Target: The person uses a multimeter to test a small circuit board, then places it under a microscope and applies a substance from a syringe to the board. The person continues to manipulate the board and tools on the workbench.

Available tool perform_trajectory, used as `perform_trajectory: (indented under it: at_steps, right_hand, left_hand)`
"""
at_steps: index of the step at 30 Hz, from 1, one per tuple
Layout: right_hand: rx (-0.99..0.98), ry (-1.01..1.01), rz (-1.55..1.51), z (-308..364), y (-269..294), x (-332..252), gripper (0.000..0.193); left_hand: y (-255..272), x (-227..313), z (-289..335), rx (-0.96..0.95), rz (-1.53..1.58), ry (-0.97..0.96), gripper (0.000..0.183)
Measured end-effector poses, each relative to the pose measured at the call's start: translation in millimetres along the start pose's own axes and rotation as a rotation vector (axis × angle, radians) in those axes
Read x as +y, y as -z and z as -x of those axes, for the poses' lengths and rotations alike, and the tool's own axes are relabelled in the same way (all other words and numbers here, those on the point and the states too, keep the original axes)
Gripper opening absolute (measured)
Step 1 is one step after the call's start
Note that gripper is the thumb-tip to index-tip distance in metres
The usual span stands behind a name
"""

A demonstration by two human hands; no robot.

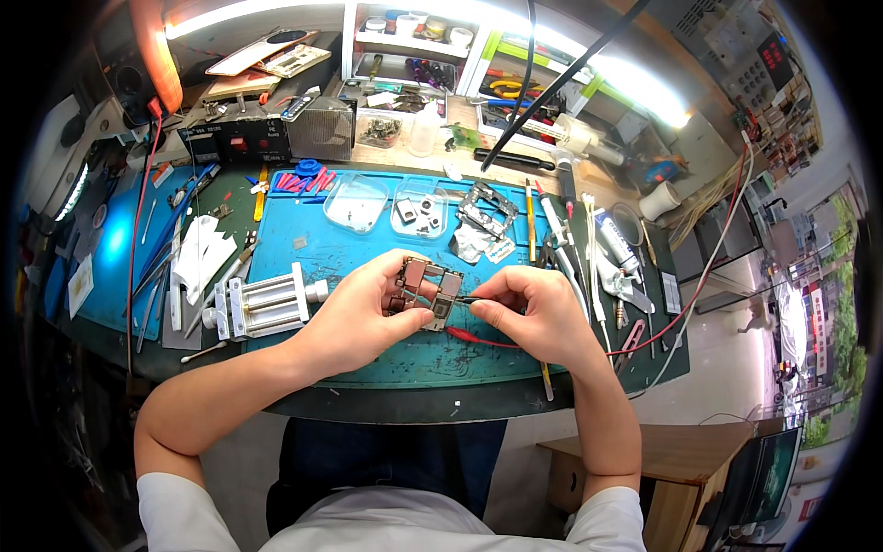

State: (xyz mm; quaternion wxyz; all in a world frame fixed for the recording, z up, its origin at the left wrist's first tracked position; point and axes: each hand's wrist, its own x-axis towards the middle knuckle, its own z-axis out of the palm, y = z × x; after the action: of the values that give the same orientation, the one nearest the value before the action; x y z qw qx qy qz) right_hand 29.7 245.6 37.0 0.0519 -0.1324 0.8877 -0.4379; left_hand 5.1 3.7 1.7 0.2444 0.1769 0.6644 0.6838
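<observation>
1. Left hand (368,296) is half curled, its thumb and fingers gripping a circuit board (449,283) by the left side; the board is held up over the worktop, tilted.
2. Right hand (538,311), just right of the board, has thumb and forefinger pinched on a slim dark tool (470,300). The tip meets the board's right side in this view; whether they touch, I cannot tell.
3. Blue mat (497,363) spreads beneath the board and out on either side of it.
4. Black equipment case (248,143) sits beyond the board, to its left; its front carries a red switch and pale lettering.
5. Metal clamp (267,308) lies left of the board, with a knob at each end.
6. Clear box (420,210), just beyond the board, contains small metal parts.
7. White tube (614,241) lies to the board's right, past the right hand, with print along its side, too small to read.
8. Red clip (467,337), on a red lead, is just below the board.
</observation>
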Motion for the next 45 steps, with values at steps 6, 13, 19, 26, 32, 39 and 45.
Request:
perform_trajectory:
  at_steps: [6,13,19,26,32,39,45]
  right_hand:
    - [-0.026,-0.045,0.038,-0.6,2.0,-4.0,0.017]
    - [-0.004,-0.041,-0.035,2.5,0.4,-1.0,0.015]
    - [0.012,0.086,0.023,-0.6,-0.3,6.7,0.017]
    - [0.026,0.078,0.025,1.0,-1.5,7.2,0.017]
    - [0.066,0.149,0.058,3.5,-2.5,6.3,0.019]
    - [0.306,0.285,0.148,9.6,7.6,4.7,0.025]
    - [0.747,0.04,0.122,30.8,69.3,9.7,0.018]
  left_hand:
    - [1.4,-2.6,-0.3,-0.026,0.009,-0.025,0.031]
    - [0.7,-2.6,-0.8,-0.022,0.022,-0.029,0.028]
    - [-0.2,-4.4,-2.4,-0.016,0.025,-0.04,0.025]
    - [0.3,-0.7,-2.3,-0.011,0.021,-0.001,0.032]
    - [1.9,-4.3,-3.7,-0.004,0.026,-0.007,0.034]
    - [1.6,-2.4,-4.5,-0.031,0.102,-0.005,0.033]
    - [3.0,-2.4,-3.7,-0.033,0.08,0.026,0.037]
